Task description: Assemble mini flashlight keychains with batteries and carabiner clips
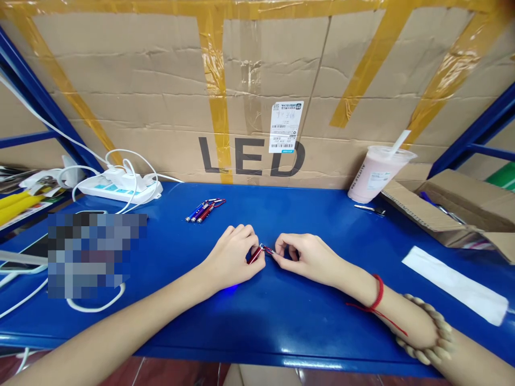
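Note:
Near the middle of the blue table (249, 316), my left hand (237, 256) is closed on a small red metal cylinder (255, 255). Blue light glows on the table just below that hand. From the cylinder's upper end a red carabiner clip (268, 250) points right, and the fingertips of my right hand (306, 256) pinch its far end. Behind my left hand lie several similar pens with clips, among them a blue one (193, 211) and a red one (206, 214), side by side.
A power strip (116, 188) with white cables stands at the back left, beside a pixelated area. To the right are a pink drink cup (376, 174), a small black-and-silver item (370, 210), an open cardboard box (462, 206) and a white strip (454, 284). A large carton (161, 107) stands behind.

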The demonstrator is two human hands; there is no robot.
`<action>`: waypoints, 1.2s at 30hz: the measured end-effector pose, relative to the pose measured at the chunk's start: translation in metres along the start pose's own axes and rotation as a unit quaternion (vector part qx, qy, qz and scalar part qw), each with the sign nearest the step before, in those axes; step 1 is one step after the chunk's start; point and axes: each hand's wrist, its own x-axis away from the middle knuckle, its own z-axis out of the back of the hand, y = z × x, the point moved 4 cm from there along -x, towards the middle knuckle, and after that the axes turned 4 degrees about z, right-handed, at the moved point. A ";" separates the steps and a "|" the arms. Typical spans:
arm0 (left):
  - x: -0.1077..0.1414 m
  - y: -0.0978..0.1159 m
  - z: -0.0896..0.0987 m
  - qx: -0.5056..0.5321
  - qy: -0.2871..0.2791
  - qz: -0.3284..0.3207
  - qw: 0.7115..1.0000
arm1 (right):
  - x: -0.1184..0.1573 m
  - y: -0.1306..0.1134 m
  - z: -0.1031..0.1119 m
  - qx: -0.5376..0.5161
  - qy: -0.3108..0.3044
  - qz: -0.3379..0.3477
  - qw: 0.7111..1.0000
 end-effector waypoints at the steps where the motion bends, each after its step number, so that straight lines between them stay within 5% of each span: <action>1: 0.000 0.000 0.000 0.000 0.000 -0.001 1.000 | 0.000 0.000 0.000 0.000 -0.001 0.002 1.000; 36: 0.000 -0.002 0.000 0.001 -0.012 0.005 1.000 | 0.001 -0.002 -0.003 0.033 -0.047 0.027 0.998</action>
